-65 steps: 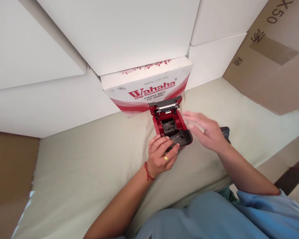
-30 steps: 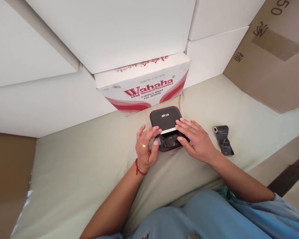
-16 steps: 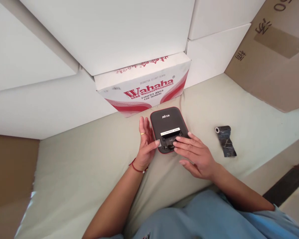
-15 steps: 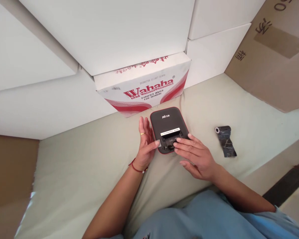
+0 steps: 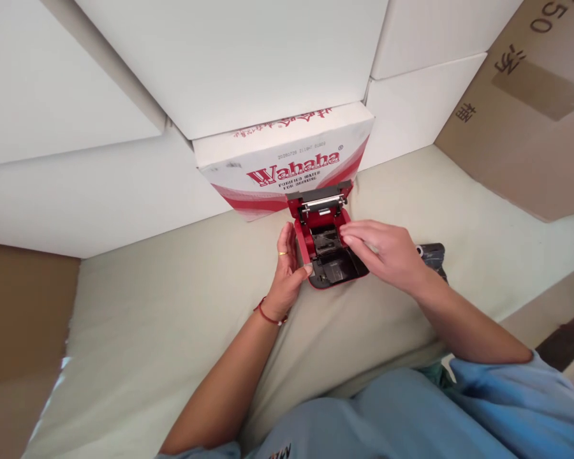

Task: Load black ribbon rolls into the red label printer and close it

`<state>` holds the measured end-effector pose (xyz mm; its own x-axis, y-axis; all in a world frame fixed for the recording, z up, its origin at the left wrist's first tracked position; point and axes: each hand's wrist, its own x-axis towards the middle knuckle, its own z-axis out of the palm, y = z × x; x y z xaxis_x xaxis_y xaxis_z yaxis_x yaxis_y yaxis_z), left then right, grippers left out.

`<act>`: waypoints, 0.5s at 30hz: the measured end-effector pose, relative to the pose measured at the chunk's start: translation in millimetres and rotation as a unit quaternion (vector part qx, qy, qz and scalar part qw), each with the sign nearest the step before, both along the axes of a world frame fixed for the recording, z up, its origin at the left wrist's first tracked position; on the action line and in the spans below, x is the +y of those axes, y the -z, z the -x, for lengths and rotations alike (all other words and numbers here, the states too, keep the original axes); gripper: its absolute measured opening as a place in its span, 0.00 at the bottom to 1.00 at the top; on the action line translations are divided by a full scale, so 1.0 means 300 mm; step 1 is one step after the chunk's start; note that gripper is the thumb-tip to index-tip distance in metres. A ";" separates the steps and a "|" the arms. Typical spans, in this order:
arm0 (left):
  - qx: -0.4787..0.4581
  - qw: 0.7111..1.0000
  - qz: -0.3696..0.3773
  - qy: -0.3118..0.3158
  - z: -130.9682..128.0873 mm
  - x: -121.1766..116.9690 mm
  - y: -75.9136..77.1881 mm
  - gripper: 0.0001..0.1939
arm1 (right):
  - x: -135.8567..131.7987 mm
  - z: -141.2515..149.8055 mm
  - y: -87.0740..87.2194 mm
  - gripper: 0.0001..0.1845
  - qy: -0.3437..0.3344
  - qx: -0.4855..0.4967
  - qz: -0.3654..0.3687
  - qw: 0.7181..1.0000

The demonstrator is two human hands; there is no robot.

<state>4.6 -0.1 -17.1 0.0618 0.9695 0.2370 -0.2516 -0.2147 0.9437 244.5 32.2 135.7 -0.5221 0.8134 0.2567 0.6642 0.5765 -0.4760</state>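
A small label printer [image 5: 339, 268], black on top with a red inside, lies on the cloth-covered surface. Its lid [image 5: 319, 199] stands raised, showing a roller and the black compartment within. My left hand [image 5: 291, 264] grips the printer's left side, the thumb on its front left corner and the fingers along the side wall. At the compartment's right wall is my right hand [image 5: 382, 252], fingertips drawn together with the thumb; whatever they hold, if anything, is hidden. A roll of black, marbled-looking film [image 5: 433, 255] lies to the right, partly behind my right wrist.
A white and red Wahaha water carton [image 5: 287, 166] stands right behind the raised lid. White boxes [image 5: 239, 64] are stacked at the back. Brown cardboard boxes stand at the right [image 5: 530, 127] and left [image 5: 23, 319]. Pale green cloth [image 5: 172, 306] covers the surface.
The printer's lid has swung up and back, baring the red inside. My right hand has moved from the front of the lid to the right wall. My left hand keeps its hold.
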 end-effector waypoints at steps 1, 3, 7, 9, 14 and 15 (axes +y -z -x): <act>-0.002 1.000 -0.001 -0.001 -0.002 0.001 0.003 0.56 | 0.039 0.030 -0.022 0.20 0.011 -0.077 0.026 0.997; -0.006 1.000 0.002 -0.002 -0.004 0.003 0.005 0.55 | 0.103 0.100 -0.053 0.19 0.015 -0.219 0.066 0.973; -0.002 1.000 0.002 0.000 -0.009 0.003 0.006 0.55 | 0.164 0.228 -0.076 0.21 0.009 -0.354 0.102 0.930; 0.001 1.000 -0.002 0.002 -0.010 0.004 0.007 0.56 | 0.171 0.268 -0.078 0.21 0.008 -0.373 0.119 0.920; -0.002 1.000 0.003 -0.008 -0.013 0.003 0.014 0.56 | 0.147 0.271 -0.090 0.20 0.012 -0.374 0.122 0.919; -0.005 1.000 0.005 -0.009 -0.013 0.003 0.016 0.57 | 0.132 0.249 -0.098 0.19 0.016 -0.361 0.118 0.925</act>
<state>8.5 0.9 -21.7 0.0413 0.9727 0.2286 -0.2563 -0.2108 0.9433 169.7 71.9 165.1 -0.4630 0.8198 -0.3368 0.8726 0.4883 -0.0111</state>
